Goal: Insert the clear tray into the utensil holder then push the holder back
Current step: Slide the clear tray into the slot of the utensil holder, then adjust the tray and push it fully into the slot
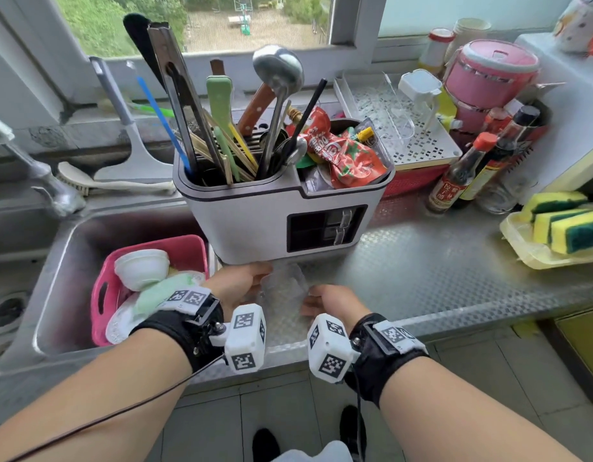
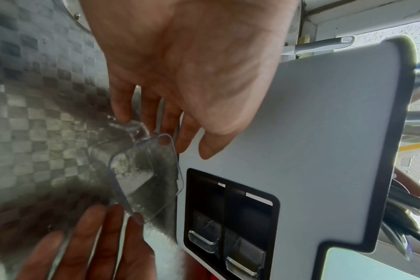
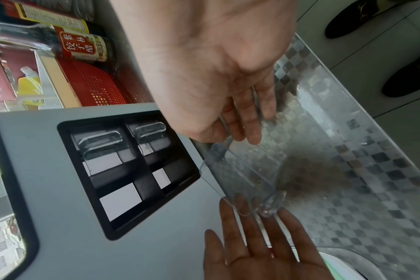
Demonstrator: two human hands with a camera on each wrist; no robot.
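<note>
The grey utensil holder (image 1: 255, 225) stands on the steel counter, full of utensils, with a dark window holding two small clear drawers (image 1: 341, 226). The clear tray (image 1: 281, 288) is held tilted just above the counter at the holder's base, between both hands. My left hand (image 1: 245, 281) has straight fingers (image 2: 122, 111) that touch the tray's (image 2: 144, 180) left end. My right hand (image 1: 328, 301) pinches the right end of the tray (image 3: 242, 180) between thumb and fingers (image 3: 252, 130). The holder's (image 3: 156, 246) bottom edge is hidden behind the hands.
A sink with a pink basket (image 1: 188, 248) of dishes lies left of the holder. Sauce bottles (image 1: 455, 181), a red basket (image 1: 411, 181) under a white rack, a pink pot (image 1: 488, 75) and a sponge tray (image 1: 528, 251) crowd the right. A window sill runs behind.
</note>
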